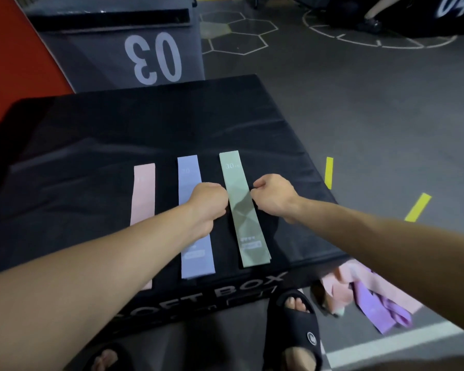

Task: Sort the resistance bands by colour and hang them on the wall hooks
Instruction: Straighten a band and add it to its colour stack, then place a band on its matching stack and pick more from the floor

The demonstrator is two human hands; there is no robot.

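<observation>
Three flat resistance bands lie side by side on a black soft box (97, 162): a pink band (143, 194) on the left, a blue band (189, 172) in the middle, a green band (241, 210) on the right. My left hand (206, 200) pinches the green band's left edge at mid length and covers part of the blue band. My right hand (272, 195) pinches its right edge, fingers curled. More bands, pink (340, 287) and purple (378, 309), lie in a heap on the floor by the box's near right corner. No wall hooks are in view.
A grey box (113, 57) marked 03 stands behind the soft box, with an orange wall (14, 62) at the left. The dark floor carries yellow tape marks (417, 207) and white lines. My feet in black slides (295, 328) stand against the box's front.
</observation>
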